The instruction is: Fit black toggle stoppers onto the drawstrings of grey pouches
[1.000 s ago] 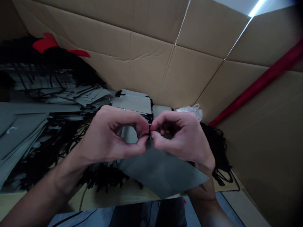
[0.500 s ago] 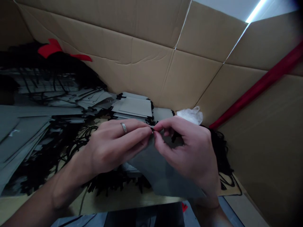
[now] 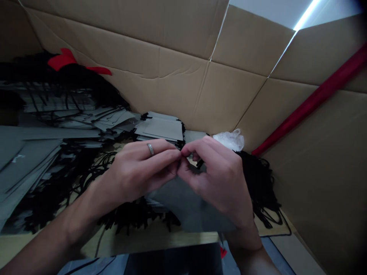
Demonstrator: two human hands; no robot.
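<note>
My left hand (image 3: 146, 166), with a ring on one finger, is closed in a pinch at the top edge of a grey card piece (image 3: 197, 214), which looks like a flat paper bag. My right hand (image 3: 218, 172) is pinched too, its thumb and forefinger meeting the left fingertips at that edge. A bit of black cord (image 3: 200, 164) shows under the right fingers. What lies right between the fingertips is hidden. The grey piece hangs tilted below both hands, partly covered by the right one.
Behind my hands is a stack of grey pieces with black cord ends (image 3: 163, 128). More grey pieces (image 3: 31, 164) and black cords fill the left. A clear plastic bag (image 3: 231, 140) and a black cord bundle (image 3: 258, 179) sit right. Cardboard walls (image 3: 183, 46) enclose the wooden table (image 3: 155, 242).
Both hands have shifted slightly left, the right hand more, bringing its fingertips against the left ones. The black tip seen between them before is now covered. The grey piece moved along.
</note>
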